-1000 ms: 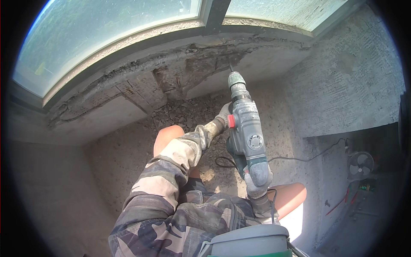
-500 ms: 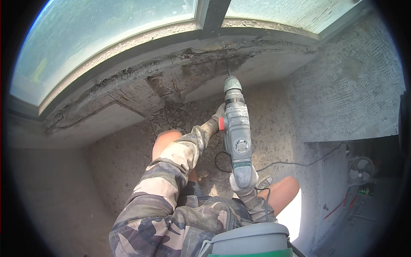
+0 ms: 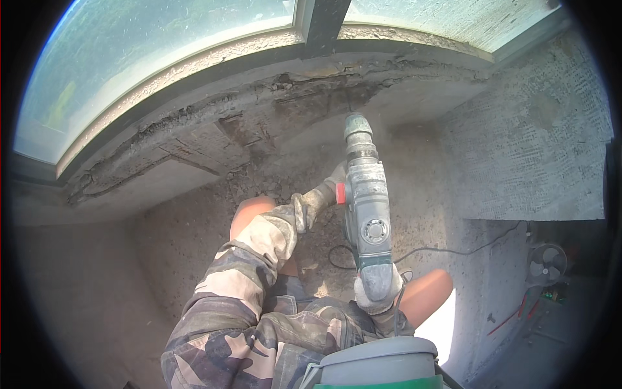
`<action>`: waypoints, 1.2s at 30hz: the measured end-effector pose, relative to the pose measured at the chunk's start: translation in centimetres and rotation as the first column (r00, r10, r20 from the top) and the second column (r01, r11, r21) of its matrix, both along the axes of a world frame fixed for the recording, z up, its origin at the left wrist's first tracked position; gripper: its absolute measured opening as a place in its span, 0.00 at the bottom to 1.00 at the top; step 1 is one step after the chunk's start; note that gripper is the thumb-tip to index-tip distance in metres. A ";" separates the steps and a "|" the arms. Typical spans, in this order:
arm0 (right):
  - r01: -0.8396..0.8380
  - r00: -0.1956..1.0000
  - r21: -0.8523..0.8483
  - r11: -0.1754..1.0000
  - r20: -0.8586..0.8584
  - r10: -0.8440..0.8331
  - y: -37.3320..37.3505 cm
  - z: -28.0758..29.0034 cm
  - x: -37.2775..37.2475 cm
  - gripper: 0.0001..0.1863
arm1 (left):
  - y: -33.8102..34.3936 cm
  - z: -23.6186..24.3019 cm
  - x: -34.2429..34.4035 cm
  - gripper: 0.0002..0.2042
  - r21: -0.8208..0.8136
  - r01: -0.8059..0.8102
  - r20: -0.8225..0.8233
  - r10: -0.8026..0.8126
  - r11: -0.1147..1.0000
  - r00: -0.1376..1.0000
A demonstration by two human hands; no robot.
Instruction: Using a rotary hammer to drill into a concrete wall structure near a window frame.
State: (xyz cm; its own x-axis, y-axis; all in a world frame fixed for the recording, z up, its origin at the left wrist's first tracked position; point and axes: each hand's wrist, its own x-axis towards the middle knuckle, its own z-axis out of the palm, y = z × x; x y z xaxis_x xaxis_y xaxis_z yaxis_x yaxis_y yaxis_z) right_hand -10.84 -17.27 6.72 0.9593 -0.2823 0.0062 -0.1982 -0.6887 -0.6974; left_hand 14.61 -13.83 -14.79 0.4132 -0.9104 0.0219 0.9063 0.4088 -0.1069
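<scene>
A grey, dust-covered rotary hammer [image 3: 368, 194] with a red switch on its side points away from me at the wall below the window. Its thin bit [image 3: 350, 100] reaches the broken, crumbling wall face [image 3: 304, 107]; the very tip is lost in dust and shadow. My left hand [image 3: 337, 174], gloved, is closed around the front of the tool behind the chuck, its fingers partly hidden by the body. At the back end, my right hand [image 3: 376, 295] in a pale glove wraps the rear handle.
Rubble [image 3: 249, 181] lies on the floor along the wall. A dark power cord [image 3: 447, 249] runs right from the tool. A fan [image 3: 547, 262] stands at the right, near red-handled tools [image 3: 522, 305]. Window panes [image 3: 168, 52] rise above the wall, and a rough side wall [image 3: 531, 129] closes the right.
The rotary hammer and both hands have shifted slightly right, the rear end also a little toward me. More dust hangs in the air near the bit and floor.
</scene>
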 end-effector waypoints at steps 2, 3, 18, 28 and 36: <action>0.038 0.999 0.000 0.999 -0.037 -0.038 -0.2 2.7 0.3 0.22 | 0.3 0.7 -0.3 0.13 0.052 -0.015 -0.004 0.015 0.999 1.000; 0.003 0.999 -0.006 1.000 0.035 -0.002 -0.7 3.9 0.6 0.19 | 0.4 1.1 -0.5 0.13 0.209 -0.061 0.102 0.041 0.976 0.994; 0.278 0.944 0.467 0.839 0.027 -0.328 -1.2 13.3 8.4 0.11 | -0.2 9.4 1.8 0.18 0.633 -0.610 0.753 -0.562 0.476 0.343; 0.181 0.962 0.345 0.921 0.132 -0.239 -0.1 7.4 1.8 0.12 | -0.1 2.5 -0.9 0.21 0.716 -0.549 0.697 -0.394 0.431 0.600; 0.317 0.929 0.503 0.804 0.008 -0.371 2.4 4.8 1.5 0.16 | 0.5 -1.5 0.0 0.18 0.695 -0.445 0.646 -0.218 0.565 0.732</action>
